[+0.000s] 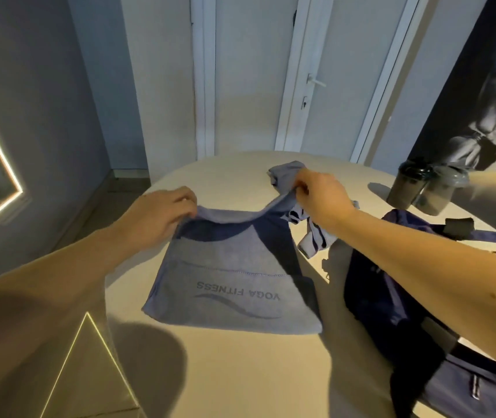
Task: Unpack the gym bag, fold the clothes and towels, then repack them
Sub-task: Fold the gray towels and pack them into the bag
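A light blue towel point(228, 285) printed "YOGA FITNESS" lies on the round white table point(240, 372). Its far edge is lifted off the table. My left hand point(162, 215) pinches the towel's far left corner. My right hand point(322, 197) grips the far right part of that edge, with bunched fabric sticking out beyond the fingers. A white garment with dark stripes point(313, 236) lies under my right wrist. The dark blue gym bag point(391, 285) lies open at the right, partly hidden by my right forearm.
Two lidded shaker bottles point(421, 188) stand at the table's far right. A dark blue garment point(463, 387) lies at the near right edge. A small black item point(459, 226) sits beyond the bag. White doors and a wall poster stand behind the table.
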